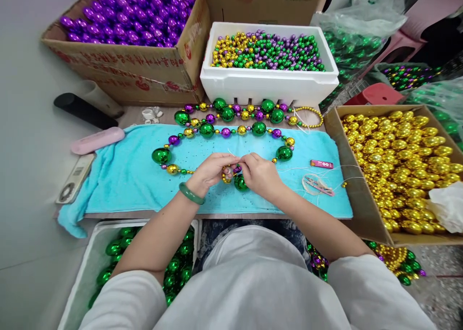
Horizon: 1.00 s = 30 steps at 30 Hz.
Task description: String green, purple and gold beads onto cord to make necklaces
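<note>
Both hands meet over the turquoise towel [126, 185]. My left hand [213, 171], with a green bangle [191, 193] at its wrist, has its fingers closed round small beads and a white string at the near side of the bead strand [225, 132]. My right hand [258, 173] pinches the string beside it, its fingertips touching those of my left hand. A large green bead [240, 182] hangs just below my right fingers. The strand of green, gold and purple beads curves away on the towel. The exact fingertip hold is partly hidden.
Behind the towel stand a box of purple beads [123, 64] and a white foam box [267, 81]. A box of gold beads [356, 190] is at the right. Small scissors [320, 185] and a pink tool [321, 164] lie on the towel. Bottom left holds a green-bead bin [81, 277].
</note>
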Available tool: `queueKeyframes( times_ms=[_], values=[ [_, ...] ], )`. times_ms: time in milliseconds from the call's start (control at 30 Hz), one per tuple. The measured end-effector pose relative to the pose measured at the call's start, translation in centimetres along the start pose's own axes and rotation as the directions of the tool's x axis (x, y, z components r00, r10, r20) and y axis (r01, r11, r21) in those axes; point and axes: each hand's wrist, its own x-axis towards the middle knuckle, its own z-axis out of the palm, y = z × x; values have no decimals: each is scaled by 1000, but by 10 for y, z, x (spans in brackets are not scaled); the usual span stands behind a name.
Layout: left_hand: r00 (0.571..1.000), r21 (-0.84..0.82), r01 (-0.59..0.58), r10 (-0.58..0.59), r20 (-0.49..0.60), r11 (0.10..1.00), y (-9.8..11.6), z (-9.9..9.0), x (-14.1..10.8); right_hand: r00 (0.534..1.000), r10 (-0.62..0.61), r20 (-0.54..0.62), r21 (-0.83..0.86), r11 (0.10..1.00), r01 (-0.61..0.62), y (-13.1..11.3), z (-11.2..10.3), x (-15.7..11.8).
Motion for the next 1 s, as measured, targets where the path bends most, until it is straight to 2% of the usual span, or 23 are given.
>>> queueKeyframes(
  times_ms=[100, 167, 233, 333, 400, 433, 500, 533, 567, 633, 733, 1000],
  values=[
    [1000, -4, -9, 9, 6, 1000, 1, 0, -1, 1000, -17, -22, 13, 1000, 17, -3, 5, -5],
    [998, 27, -56, 56, -8, 998, 4, 0, -3, 999, -39, 1, 42, 998, 39, -3, 7, -8],
    [988, 119, -149, 153, -24, 982, 7, -2, -6, 999, -45, 19, 109, 993, 43, -1, 5, -10],
    [946, 321, -316, 322, 35, 893, 12, -6, -15, 995, 70, -76, 328, 944, -41, 10, -3, -1],
    [900, 440, -429, 416, 132, 789, 15, -9, -20, 985, 157, -70, 573, 815, -89, 17, -8, 12],
    [867, 496, -488, 463, 182, 718, 17, -10, -22, 988, 152, -2, 697, 708, -108, 21, -8, 19],
    [786, 601, -590, 554, 276, 539, 19, -10, -24, 981, 43, 190, 868, 460, -189, 25, -5, 33],
    [743, 645, -625, 590, 317, 441, 19, -9, -23, 962, -29, 270, 903, 356, -243, 27, -3, 39],
    [704, 676, -647, 618, 351, 353, 19, -9, -22, 940, -92, 330, 914, 281, -293, 29, 0, 44],
    [647, 710, -664, 654, 391, 233, 17, -10, -19, 904, -161, 397, 909, 204, -363, 33, 6, 50],
    [600, 725, -670, 690, 404, 158, 9, -14, -14, 876, -180, 448, 890, 175, -420, 39, 10, 53],
    [516, 744, -661, 776, 363, 91, -19, -9, -5, 864, -98, 494, 863, 177, -474, 44, 11, 46]
  ],
)
